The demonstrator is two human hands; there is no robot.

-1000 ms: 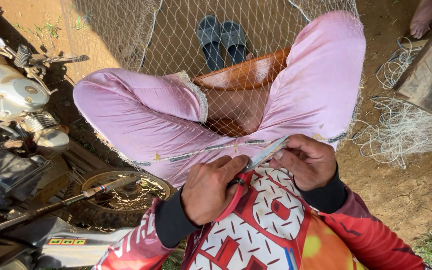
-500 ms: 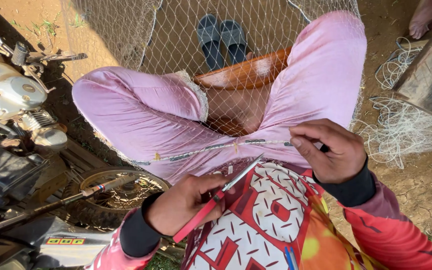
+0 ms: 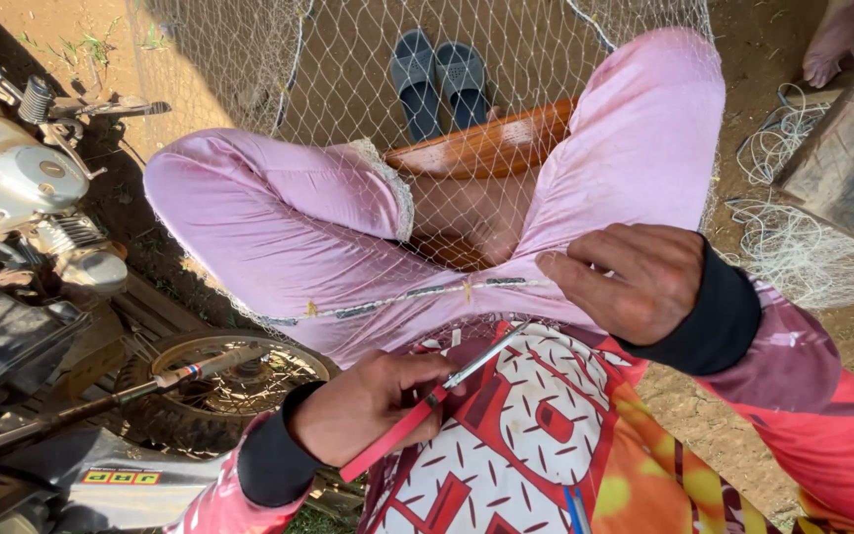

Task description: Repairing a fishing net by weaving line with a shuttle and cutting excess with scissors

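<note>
Left hand [image 3: 373, 405] grips a red-handled knife [image 3: 417, 415]; right hand [image 3: 630, 277] seemingly pinches the net's weighted edge line [image 3: 417, 294].

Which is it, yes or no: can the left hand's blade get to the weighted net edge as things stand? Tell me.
Probably yes. The left hand holds the red-handled knife just below the weighted net edge, blade angled up toward it, nothing between them. The right hand pinches that edge taut.
</note>
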